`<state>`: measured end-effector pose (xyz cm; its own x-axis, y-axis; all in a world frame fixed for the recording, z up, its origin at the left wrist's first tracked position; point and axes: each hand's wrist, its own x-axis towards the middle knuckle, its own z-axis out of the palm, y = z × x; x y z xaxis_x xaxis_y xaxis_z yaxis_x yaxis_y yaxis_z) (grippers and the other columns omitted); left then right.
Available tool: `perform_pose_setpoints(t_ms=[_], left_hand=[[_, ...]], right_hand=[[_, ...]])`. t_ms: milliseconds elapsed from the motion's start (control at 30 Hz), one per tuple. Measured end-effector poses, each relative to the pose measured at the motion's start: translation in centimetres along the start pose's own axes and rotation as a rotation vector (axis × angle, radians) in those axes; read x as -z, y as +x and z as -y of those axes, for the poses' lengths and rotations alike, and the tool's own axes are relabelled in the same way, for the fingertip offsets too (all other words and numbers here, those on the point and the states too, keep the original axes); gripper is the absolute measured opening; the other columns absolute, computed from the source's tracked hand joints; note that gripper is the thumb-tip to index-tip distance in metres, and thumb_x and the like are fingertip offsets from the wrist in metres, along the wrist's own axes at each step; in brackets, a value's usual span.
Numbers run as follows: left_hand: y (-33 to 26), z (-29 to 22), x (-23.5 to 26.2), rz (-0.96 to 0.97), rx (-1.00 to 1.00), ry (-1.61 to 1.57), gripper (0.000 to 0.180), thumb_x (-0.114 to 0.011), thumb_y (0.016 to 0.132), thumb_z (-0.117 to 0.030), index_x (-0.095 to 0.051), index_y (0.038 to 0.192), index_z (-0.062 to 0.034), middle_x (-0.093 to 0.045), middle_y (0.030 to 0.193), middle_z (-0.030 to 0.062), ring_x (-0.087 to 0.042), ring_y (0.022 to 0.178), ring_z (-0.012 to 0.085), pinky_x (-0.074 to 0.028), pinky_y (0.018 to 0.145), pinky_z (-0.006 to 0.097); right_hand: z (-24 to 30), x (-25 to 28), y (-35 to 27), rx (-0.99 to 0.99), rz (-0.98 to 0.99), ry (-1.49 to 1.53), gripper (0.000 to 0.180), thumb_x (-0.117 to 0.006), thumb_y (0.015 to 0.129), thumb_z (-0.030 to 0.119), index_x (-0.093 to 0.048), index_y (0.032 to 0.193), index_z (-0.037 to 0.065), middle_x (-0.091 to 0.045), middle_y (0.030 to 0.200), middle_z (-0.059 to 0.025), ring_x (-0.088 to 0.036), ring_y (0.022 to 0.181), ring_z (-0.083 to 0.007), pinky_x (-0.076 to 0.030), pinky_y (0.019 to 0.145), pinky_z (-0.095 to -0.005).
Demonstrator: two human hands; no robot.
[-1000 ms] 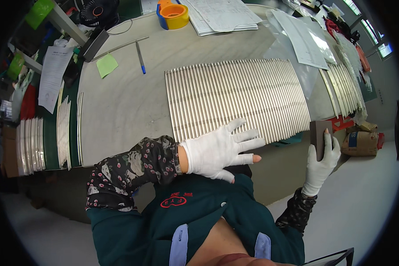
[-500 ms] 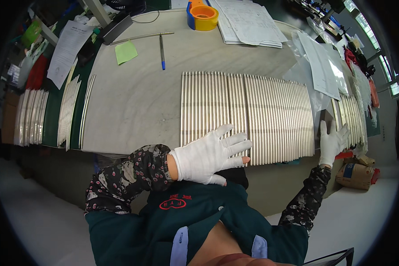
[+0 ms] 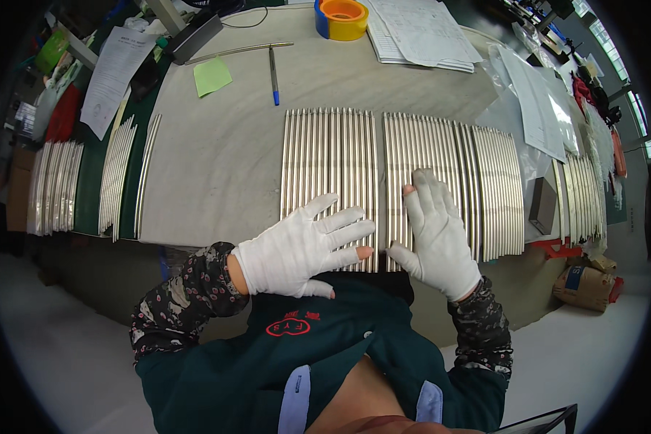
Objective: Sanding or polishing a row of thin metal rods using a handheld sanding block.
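Many slim silvery metal rods lie side by side on the table in front of me, split by a gap into a left group (image 3: 329, 152) and a right group (image 3: 423, 145). My left hand (image 3: 300, 249), in a white glove with bare fingertips, rests flat on the near part of the left group, fingers spread. Across the gap, my right hand (image 3: 434, 242), gloved likewise, lies on the near part of the right group with its fingers stretched out and thumb apart. A narrower opening shows within the right group. Neither hand grips a rod.
More rods lie in bundles at the left (image 3: 54, 184) and the right (image 3: 582, 195). A dark block (image 3: 542, 205) stands by the right bundle. Farther back are a pen (image 3: 273, 76), a green note (image 3: 213, 77), tape rolls (image 3: 341, 20) and papers (image 3: 427, 32).
My right hand has come left from the dark block onto the rods. My left hand has slid left with the left group, widening the gap between the groups.
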<state>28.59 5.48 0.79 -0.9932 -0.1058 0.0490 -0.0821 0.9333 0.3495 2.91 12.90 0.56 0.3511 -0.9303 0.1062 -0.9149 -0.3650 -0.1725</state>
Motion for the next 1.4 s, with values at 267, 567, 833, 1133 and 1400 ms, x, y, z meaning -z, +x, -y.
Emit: perform_pose_setpoints(t_ms=[267,567,833,1133,1400], left_hand=[[-3.9,1.9,-1.3,-0.328,0.050,-0.094,0.084,-0.040,0.088,-0.069,-0.022,0.153,-0.0182,-0.025,0.153,0.0233,-0.029,0.140,0.0409,-0.018,0.113,0.058],[-4.8,6.5,2.1,-0.322,0.345,0.270,0.077,-0.041,0.092,-0.063,-0.035,0.145,-0.0075,-0.031,0.151,0.0211,-0.031,0.138,0.0425,-0.023,0.113,0.056],[-2.0,6.4,0.9,-0.072,0.391,0.476,0.076,-0.031,0.094,-0.065,-0.030,0.149,-0.0133,-0.030,0.152,0.0177,-0.029,0.140,0.0387,-0.021,0.113,0.058],[0.1,10.5,0.8,-0.211,0.391,0.487,0.071,-0.035,0.096,-0.058,-0.032,0.149,-0.0114,-0.029,0.154,0.0153,-0.028,0.141,0.0374,-0.020,0.116,0.052],[4.2,10.2,1.1,-0.144,0.409,0.500,0.065,-0.047,0.094,-0.049,-0.037,0.146,-0.0117,-0.033,0.152,0.0139,-0.033,0.139,0.0329,-0.025,0.113,0.051]], right_hand=[[3.0,0.4,2.6,0.223,-0.043,0.170,0.082,-0.053,0.087,0.055,-0.037,0.136,-0.008,-0.040,0.138,-0.0299,-0.035,0.131,-0.0459,-0.028,0.111,-0.0508],[-7.1,0.2,-3.3,-0.230,-0.169,-0.194,0.073,-0.050,0.091,0.050,-0.037,0.141,-0.002,-0.038,0.140,-0.0276,-0.035,0.130,-0.0455,-0.030,0.109,-0.0503],[-2.2,-0.7,0.0,-0.034,-0.123,-0.084,0.080,-0.038,0.092,0.063,-0.037,0.141,0.000,-0.036,0.140,-0.0288,-0.035,0.131,-0.0469,-0.025,0.111,-0.0556],[-5.1,-1.2,3.8,-0.025,-0.231,-0.107,0.070,-0.042,0.094,0.056,-0.045,0.136,0.001,-0.043,0.136,-0.0271,-0.039,0.129,-0.0430,-0.031,0.109,-0.0488],[-3.7,-2.6,8.4,0.072,-0.188,-0.217,0.067,-0.046,0.093,0.055,-0.045,0.138,0.005,-0.045,0.139,-0.0254,-0.038,0.133,-0.0394,-0.029,0.111,-0.0491]])
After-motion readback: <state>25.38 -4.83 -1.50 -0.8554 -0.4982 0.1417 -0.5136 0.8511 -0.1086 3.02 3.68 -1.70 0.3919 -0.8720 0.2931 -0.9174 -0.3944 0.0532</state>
